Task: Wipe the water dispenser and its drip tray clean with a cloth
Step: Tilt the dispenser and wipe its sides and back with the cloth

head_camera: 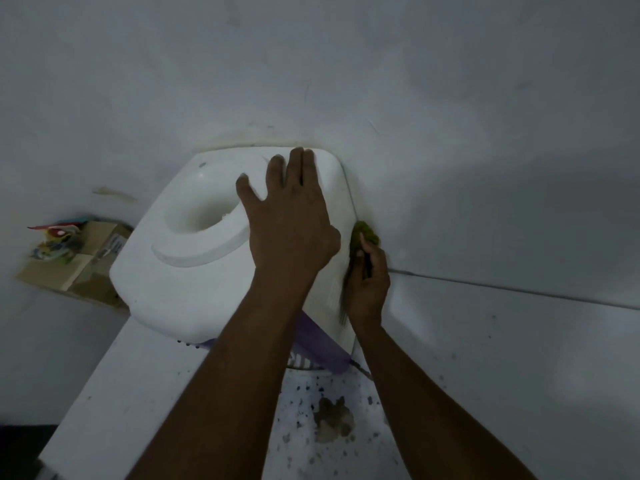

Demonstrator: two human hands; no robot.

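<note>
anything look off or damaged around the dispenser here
Yes. The white surface in front of the water dispenser is peppered with dark specks, and a brownish patch there looks like a stain or chipped coating; I cannot tell which. A yellowish mark runs along the wall behind the dispenser's top.

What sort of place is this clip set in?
Probably a plain home or small-office corner, though uncertain: a white water dispenser with no bottle stands against a bare wall on a speckled white surface, with a cardboard box of colourful packets nearby.
</note>
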